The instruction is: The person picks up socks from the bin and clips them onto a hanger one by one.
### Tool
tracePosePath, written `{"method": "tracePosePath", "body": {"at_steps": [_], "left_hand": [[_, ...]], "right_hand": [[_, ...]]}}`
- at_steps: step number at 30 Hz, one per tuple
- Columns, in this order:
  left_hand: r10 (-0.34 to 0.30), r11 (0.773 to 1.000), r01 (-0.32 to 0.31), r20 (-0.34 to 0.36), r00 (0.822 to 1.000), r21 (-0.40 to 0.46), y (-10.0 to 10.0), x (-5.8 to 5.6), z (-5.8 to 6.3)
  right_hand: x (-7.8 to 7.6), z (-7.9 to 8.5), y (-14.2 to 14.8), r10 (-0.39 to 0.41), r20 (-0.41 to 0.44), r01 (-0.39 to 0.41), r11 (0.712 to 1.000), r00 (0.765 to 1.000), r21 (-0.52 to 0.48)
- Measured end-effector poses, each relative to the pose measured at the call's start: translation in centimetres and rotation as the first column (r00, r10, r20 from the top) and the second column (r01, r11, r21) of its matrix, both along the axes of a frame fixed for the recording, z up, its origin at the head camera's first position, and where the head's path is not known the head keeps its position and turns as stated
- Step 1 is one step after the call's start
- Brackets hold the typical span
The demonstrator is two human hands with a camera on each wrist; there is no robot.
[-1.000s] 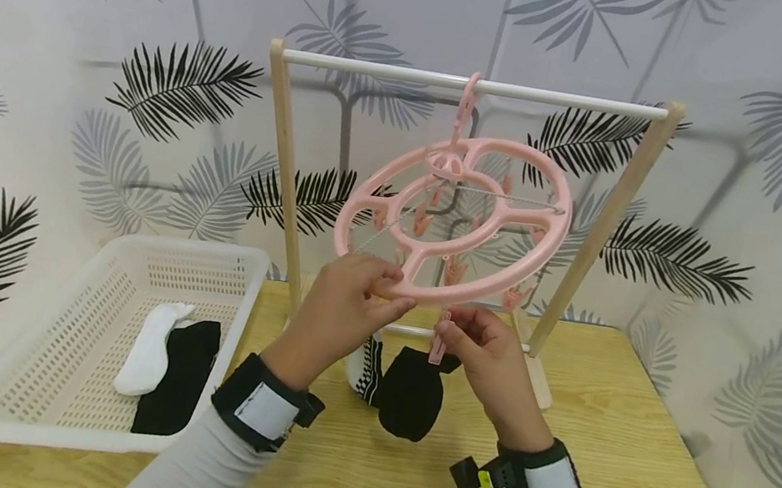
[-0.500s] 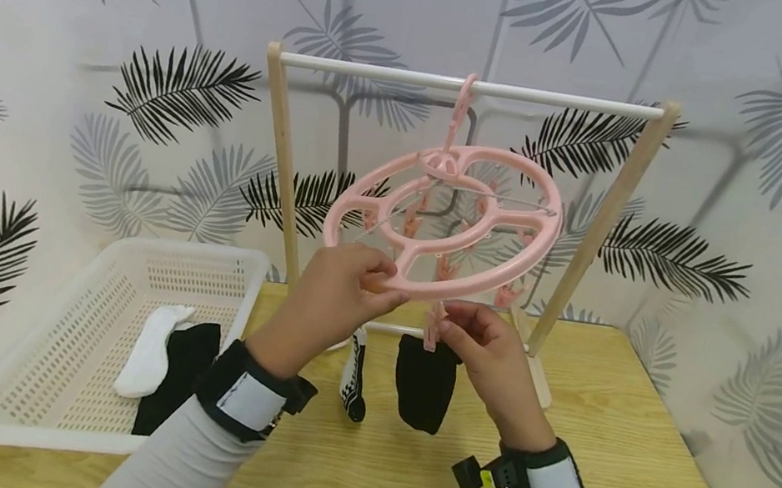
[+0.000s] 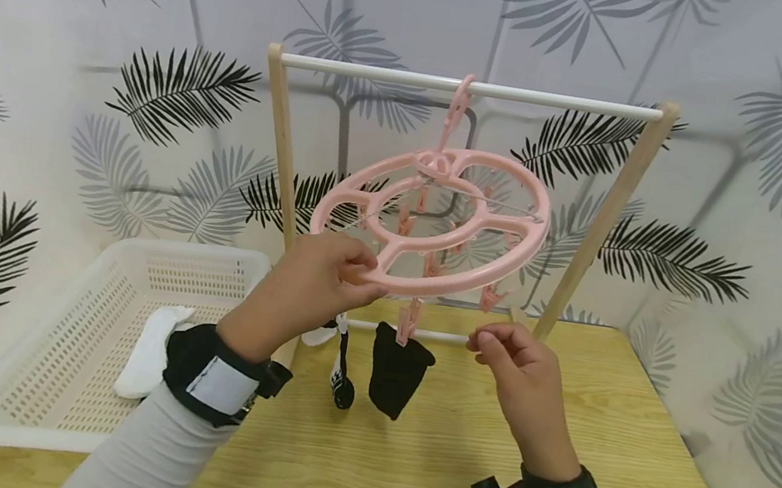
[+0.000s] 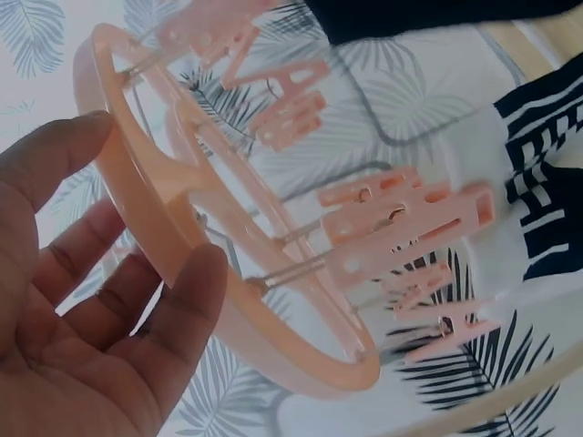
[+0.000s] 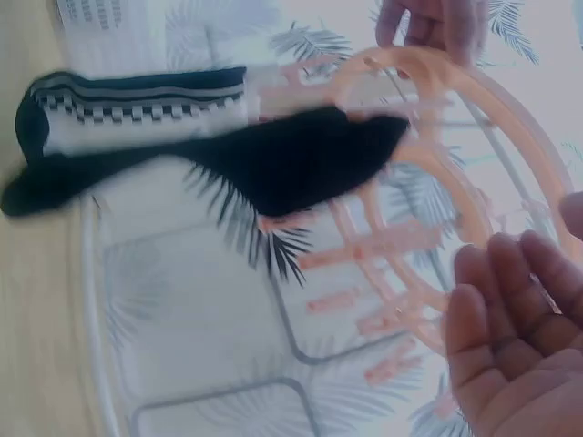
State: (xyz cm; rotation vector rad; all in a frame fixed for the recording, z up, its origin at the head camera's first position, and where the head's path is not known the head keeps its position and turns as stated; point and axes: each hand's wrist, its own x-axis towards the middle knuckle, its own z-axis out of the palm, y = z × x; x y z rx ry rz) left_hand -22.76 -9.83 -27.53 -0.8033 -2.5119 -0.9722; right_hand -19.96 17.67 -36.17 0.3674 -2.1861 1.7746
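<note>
Black sock point(image 3: 397, 376), hanging between hands point(image 3: 312, 287) point(image 3: 521, 375), below pink hanger point(image 3: 430, 285)

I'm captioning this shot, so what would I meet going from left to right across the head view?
White basket with a white sock in it → patterned sock → black sock → right hand. Left out: the left hand, which reaches across above the patterned sock.
</note>
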Motion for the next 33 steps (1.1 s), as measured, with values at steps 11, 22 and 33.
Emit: {"method": "tracePosePath", "body": {"at_steps": [11,22,33], "left_hand": [[-0.046,0.998,0.044,-0.032,0.998,-0.051,-1.7,-0.6,0.5],[-0.062,0.997,0.062,-0.009,0.998,-0.043,-2.0,-0.8,0.5],[-0.048,0.997,0.045,-0.046,0.998,-0.068,-2.5,-0.9,0.6]], "right_hand": [[-1.4,2.0,2.4,0.004,-0.042,-0.003,1.0,0.999,0.026],[-4.7,2.9,2.1,0.337,0.034,-0.339,0.939,0.941,0.055],[-4.9,2.5,2.0,0.323,0.017,-0.323,0.947,0.946,0.005]]}}
